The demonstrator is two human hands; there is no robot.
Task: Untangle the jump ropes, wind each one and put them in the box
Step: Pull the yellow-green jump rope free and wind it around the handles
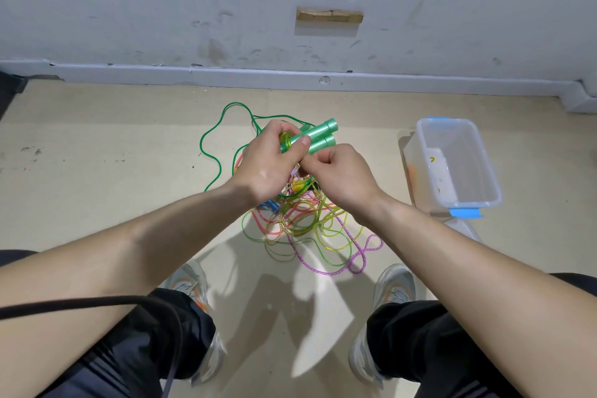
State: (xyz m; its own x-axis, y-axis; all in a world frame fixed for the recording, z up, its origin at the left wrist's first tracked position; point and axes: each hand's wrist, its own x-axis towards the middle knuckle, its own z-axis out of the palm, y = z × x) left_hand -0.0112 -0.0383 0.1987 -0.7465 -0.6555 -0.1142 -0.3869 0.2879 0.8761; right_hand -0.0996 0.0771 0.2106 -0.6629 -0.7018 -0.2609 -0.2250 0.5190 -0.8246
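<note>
Partly hidden: 2 green handles [318, 139] in left grip [268, 168].

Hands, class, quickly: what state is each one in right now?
Left hand: closed around the two green handles.
Right hand: fingers curled beside the handles' near end; what it grips, if anything, cannot be told.

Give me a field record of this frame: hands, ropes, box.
left hand: grips two green handles, side by side
right hand: fingers curled at the handles' near end; what it holds is hidden
green rope: loops loose on the floor
tangle: yellow, pink, purple ropes on floor under hands
box: clear, open, right of tangle
</note>
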